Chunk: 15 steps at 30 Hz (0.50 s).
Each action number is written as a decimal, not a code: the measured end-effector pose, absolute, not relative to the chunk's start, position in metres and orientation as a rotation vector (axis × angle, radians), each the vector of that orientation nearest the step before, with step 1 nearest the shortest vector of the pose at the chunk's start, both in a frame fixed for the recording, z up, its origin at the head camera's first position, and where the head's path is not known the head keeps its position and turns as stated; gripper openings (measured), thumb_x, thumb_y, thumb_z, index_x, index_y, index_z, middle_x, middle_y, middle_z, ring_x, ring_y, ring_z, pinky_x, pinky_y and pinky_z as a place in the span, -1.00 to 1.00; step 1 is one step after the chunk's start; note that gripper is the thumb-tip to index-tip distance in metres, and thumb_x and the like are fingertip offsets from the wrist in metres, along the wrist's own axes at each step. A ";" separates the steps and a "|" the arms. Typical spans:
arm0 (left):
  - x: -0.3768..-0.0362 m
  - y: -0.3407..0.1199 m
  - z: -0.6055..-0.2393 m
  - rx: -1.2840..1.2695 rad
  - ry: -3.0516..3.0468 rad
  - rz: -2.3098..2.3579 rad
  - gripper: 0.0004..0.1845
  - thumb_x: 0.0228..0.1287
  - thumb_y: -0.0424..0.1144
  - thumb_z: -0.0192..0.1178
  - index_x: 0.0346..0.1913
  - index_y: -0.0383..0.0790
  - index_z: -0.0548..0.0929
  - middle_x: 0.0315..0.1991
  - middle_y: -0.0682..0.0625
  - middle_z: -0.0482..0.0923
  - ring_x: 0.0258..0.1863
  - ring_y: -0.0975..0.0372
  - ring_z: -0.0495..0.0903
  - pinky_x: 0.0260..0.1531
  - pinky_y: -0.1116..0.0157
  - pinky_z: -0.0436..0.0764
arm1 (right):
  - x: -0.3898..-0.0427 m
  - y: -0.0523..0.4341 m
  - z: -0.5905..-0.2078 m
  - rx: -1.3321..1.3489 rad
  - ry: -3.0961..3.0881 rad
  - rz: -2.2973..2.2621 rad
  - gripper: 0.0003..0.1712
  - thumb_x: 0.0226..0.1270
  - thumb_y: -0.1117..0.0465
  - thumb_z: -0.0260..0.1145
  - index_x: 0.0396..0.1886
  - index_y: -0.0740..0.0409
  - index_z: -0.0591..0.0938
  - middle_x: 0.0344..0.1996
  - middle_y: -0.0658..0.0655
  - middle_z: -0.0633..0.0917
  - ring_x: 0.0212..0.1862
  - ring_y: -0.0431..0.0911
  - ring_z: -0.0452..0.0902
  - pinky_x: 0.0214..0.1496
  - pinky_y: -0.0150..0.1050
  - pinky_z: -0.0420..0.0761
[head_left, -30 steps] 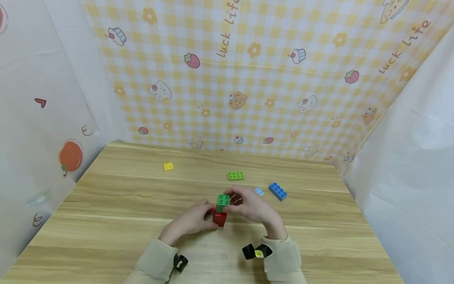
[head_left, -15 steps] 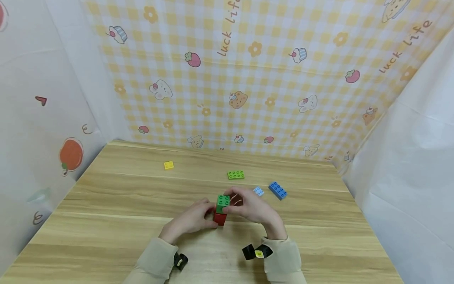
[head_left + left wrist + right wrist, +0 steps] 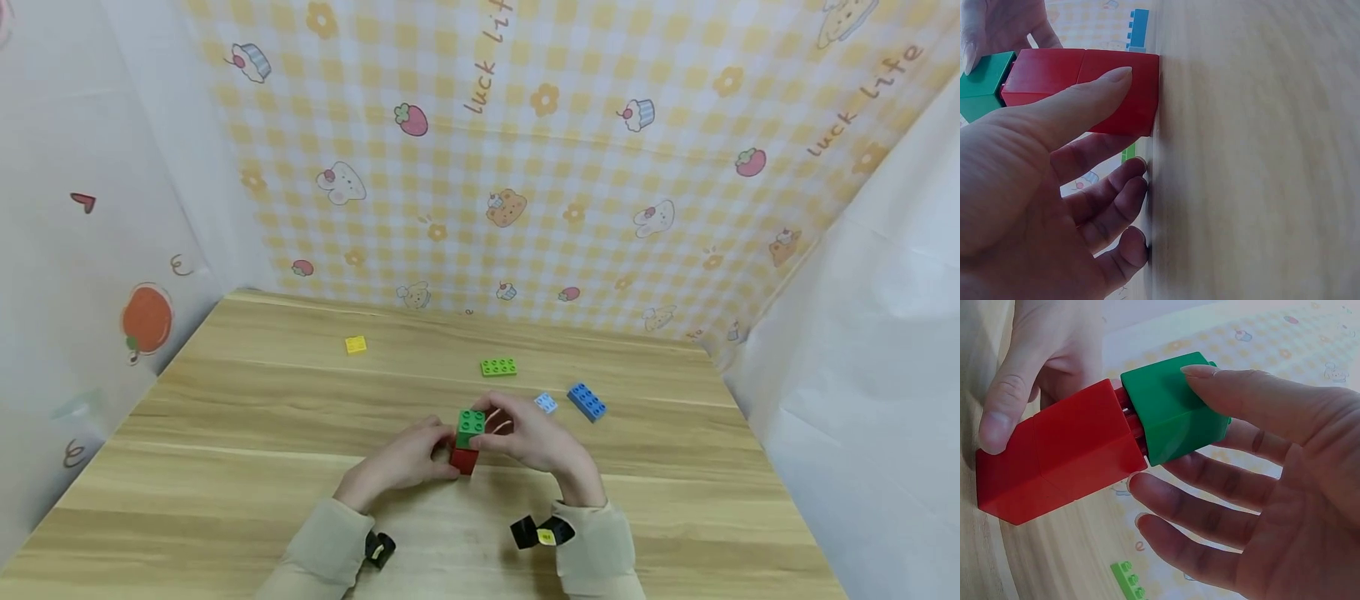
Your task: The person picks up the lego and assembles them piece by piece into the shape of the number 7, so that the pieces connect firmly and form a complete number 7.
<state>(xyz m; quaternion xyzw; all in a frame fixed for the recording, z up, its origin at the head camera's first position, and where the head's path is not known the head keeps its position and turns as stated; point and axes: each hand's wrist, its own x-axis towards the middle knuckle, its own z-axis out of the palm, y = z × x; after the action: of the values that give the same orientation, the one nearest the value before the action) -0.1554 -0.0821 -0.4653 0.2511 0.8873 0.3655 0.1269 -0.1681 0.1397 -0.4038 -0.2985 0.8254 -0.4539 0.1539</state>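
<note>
head view: green brick (image 3: 471,427) between left hand (image 3: 401,463) and right hand (image 3: 536,442).

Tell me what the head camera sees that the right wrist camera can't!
Only the head view shows the yellow brick, the blue brick, the small pale blue piece and the whole table. Only the right wrist view shows the gap with red studs between the green brick and the red brick. Both show the left hand on the red brick, the right hand pinching the green one, and the lime plate.
</note>
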 end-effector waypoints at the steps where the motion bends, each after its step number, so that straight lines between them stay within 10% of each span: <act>1: -0.155 -0.082 -0.465 0.735 2.585 1.060 -0.67 0.14 -0.14 0.43 -0.04 -0.10 0.65 -0.23 0.04 0.44 -0.29 0.21 0.36 -0.28 0.18 0.38 | -0.168 0.140 -0.403 -0.853 2.365 -1.305 -0.71 0.26 0.21 0.42 -0.04 0.05 0.60 -0.20 -0.04 0.64 -0.12 -0.07 0.59 -0.06 -0.09 0.58; 15: -0.155 -0.083 -0.466 0.712 2.580 1.052 -0.64 0.16 -0.12 0.43 0.00 -0.10 0.65 -0.23 0.06 0.43 -0.28 0.21 0.36 -0.28 0.18 0.37 | -0.165 0.139 -0.403 -0.860 2.416 -1.285 -0.71 0.25 0.21 0.44 -0.05 0.02 0.62 -0.19 -0.06 0.64 -0.13 -0.07 0.59 -0.08 -0.11 0.58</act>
<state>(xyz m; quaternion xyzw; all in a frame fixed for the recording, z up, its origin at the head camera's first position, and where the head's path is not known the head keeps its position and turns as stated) -0.1554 -0.0826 -0.4664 0.2454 0.8893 0.3625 0.1323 -0.1647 0.1391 -0.4029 -0.2969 0.8345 -0.4438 0.1361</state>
